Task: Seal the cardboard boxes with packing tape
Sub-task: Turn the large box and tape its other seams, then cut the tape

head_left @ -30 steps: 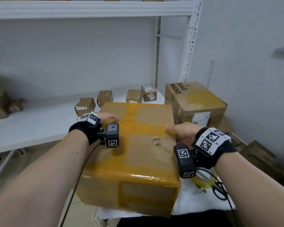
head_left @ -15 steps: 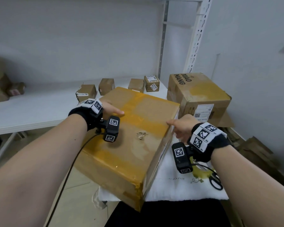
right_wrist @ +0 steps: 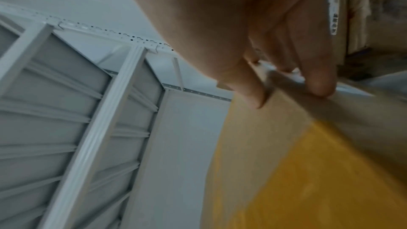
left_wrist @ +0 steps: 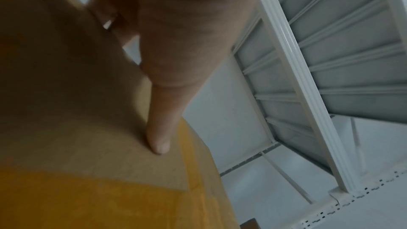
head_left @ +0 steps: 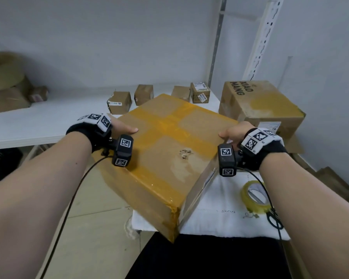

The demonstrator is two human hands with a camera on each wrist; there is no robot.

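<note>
1. Turned since a second ago, the taped cardboard box (head_left: pixel 169 158) now sits corner-toward the person, overhanging the desk (head_left: pixel 226 216) edge on the left.
2. Left hand (head_left: pixel 122 126) lies on the box's left top edge, thumb straight and pressing the cardboard; its other fingers are hidden.
3. Right hand (head_left: pixel 233 132) is clamped on the right top edge, thumb above and fingers (right_wrist: pixel 317 76) down the side, likely to pivot the box.
4. Yellow tape already crosses the top, so the turn probably exposes another seam.
5. Packing tape roll (head_left: pixel 254 195) and scissors (head_left: pixel 275 219) wait on the desk by the right forearm, within reach.
</note>
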